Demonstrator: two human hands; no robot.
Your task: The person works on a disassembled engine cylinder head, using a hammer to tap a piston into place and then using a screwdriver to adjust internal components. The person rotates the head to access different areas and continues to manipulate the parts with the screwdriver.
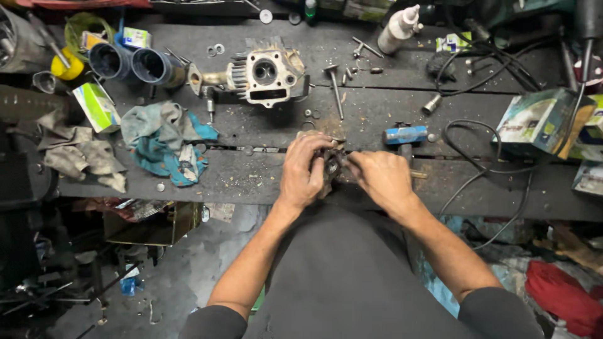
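Left hand (306,169) curls tight round a small grimy part (331,168), steadying it at the bench (251,179) edge, while right hand (380,177) pinches its side, fingers closed.

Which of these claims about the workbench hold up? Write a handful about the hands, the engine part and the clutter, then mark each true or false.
1. Both hands close around one small dark part at the bench's near edge. True: the left hand and the right hand meet on it.
2. The finned metal engine part lies under the left hand. False: it sits further back on the bench, untouched.
3. A crumpled blue-grey rag lies left of the hands. True.
4. The white squeeze bottle stands between the two hands. False: it lies at the far edge of the bench.
5. A loose valve lies just right of the engine part. True.
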